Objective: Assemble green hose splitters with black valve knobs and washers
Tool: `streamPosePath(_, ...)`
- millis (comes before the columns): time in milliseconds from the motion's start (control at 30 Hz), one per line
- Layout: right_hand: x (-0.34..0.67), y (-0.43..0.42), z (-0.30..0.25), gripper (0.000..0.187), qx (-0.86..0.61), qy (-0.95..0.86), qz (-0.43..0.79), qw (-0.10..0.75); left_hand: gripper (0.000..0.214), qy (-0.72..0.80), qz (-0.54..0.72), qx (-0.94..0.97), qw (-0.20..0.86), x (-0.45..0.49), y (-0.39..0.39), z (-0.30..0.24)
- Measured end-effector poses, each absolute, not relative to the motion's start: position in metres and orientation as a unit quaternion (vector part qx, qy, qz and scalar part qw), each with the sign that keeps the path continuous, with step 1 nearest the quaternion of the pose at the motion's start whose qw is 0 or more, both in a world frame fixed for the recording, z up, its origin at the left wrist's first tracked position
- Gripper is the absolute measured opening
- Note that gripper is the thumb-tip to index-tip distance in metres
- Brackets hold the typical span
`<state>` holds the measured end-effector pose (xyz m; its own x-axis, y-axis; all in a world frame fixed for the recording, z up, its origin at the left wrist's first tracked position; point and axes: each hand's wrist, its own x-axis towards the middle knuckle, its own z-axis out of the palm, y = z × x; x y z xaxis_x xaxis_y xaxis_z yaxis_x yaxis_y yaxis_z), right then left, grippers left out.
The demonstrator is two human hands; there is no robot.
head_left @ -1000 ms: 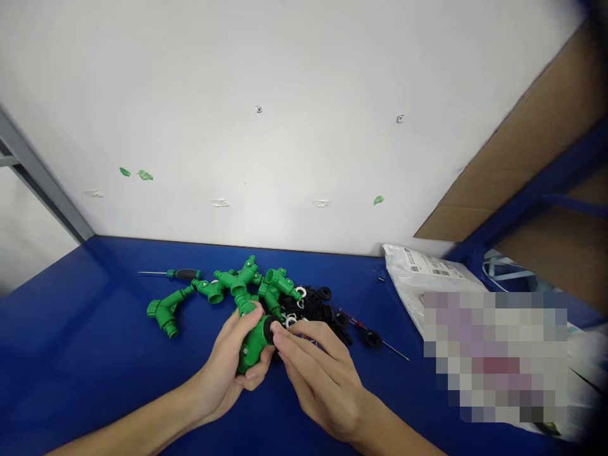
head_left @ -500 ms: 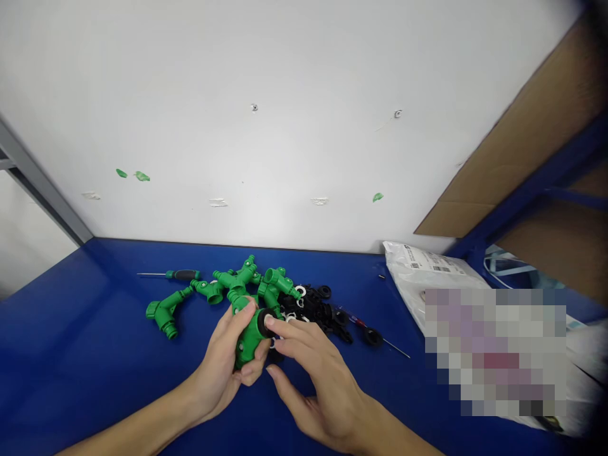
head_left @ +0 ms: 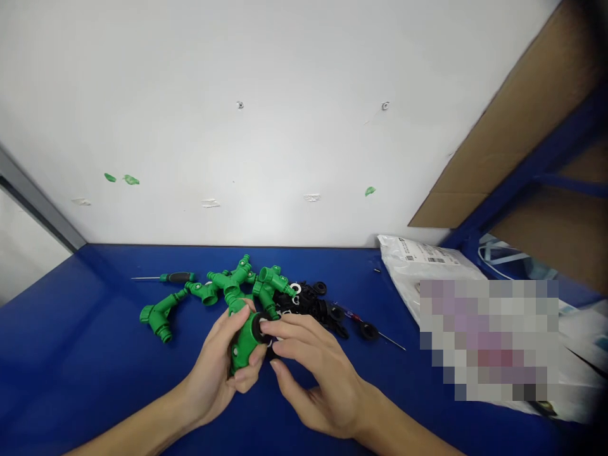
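My left hand (head_left: 213,367) is wrapped around a green plastic hose fitting (head_left: 244,345), thumb on its near side and fingers curled beneath. A black ring (head_left: 257,325) sits at the fitting's right-hand opening. Against that ring and opening rest the fingertips of my right hand (head_left: 323,373); its fingers are stretched out and the thumb stands apart below. Whether anything small lies under those fingertips is hidden. Just beyond my hands lie more green fittings (head_left: 230,280) and a heap of black rings and parts (head_left: 313,304), with a few white rings (head_left: 296,289) among them.
A green-and-black screwdriver (head_left: 178,277) lies at the back left, above a separate angled green fitting (head_left: 161,315). Right of the black heap is a second thin screwdriver (head_left: 389,340) beside a black ring (head_left: 368,330). A white plastic bag (head_left: 403,272) occupies the right side; a white wall (head_left: 285,145) rises behind.
The view has shifted slightly. My left hand has turned the fitting a little, while my right fingertips stay on its black-ringed opening.
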<state>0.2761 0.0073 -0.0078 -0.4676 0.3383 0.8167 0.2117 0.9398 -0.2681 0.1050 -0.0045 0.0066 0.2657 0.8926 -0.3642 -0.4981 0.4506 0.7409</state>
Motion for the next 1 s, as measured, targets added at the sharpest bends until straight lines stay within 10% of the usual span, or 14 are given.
streamPosePath(1000, 0.277, 0.005, 0.000, 0.024, -0.148, -0.860, 0.047, 0.486, 0.046, 0.396, 0.384, 0.256, 0.794, 0.107, -0.011, -0.003)
